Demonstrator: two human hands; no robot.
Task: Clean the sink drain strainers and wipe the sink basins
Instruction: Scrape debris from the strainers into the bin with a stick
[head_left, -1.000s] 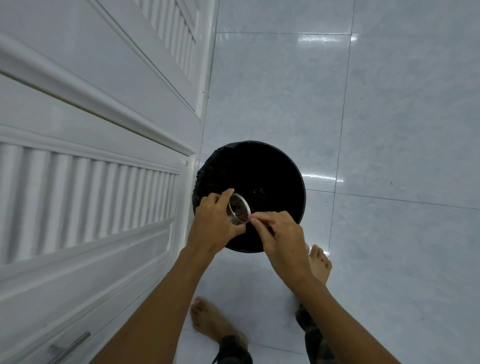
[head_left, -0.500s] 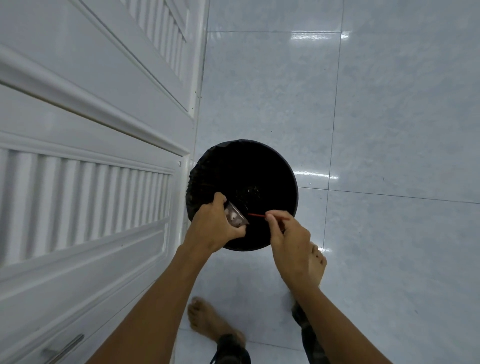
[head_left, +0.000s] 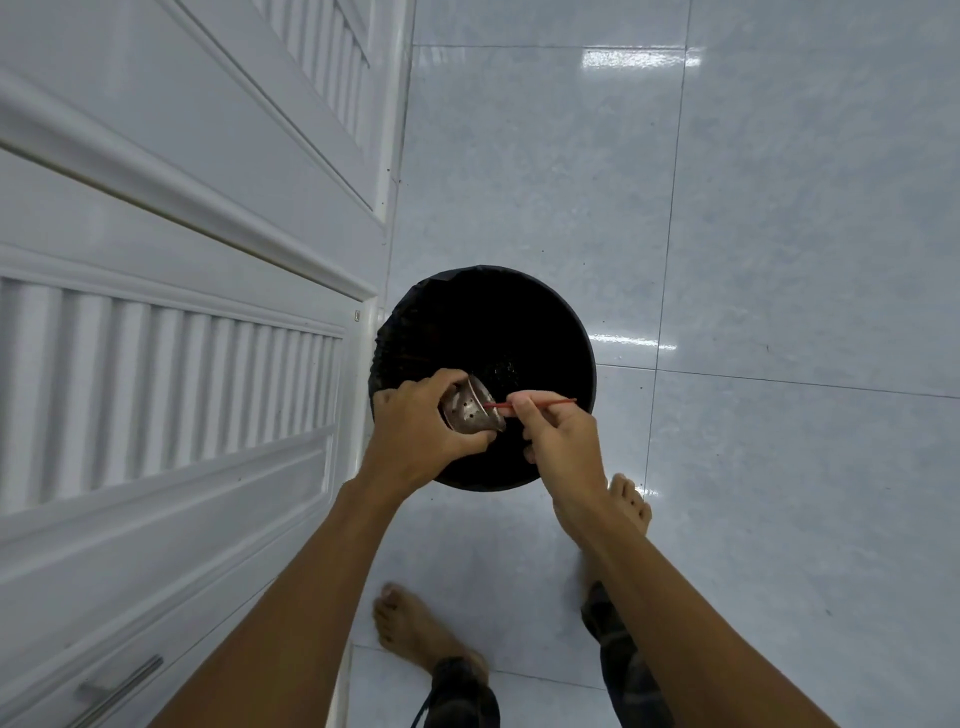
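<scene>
Picking the strainer clean over the bin

The left hand clamps the metal strainer tilted over the black bin, its mouth facing right. The right hand pinches a thin red stick, lying level with its left tip at the strainer's rim, so the poke runs leftward.

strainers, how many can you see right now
1. The strainer is in the left hand, tilted over the black bin. Others may be out of view.
</scene>
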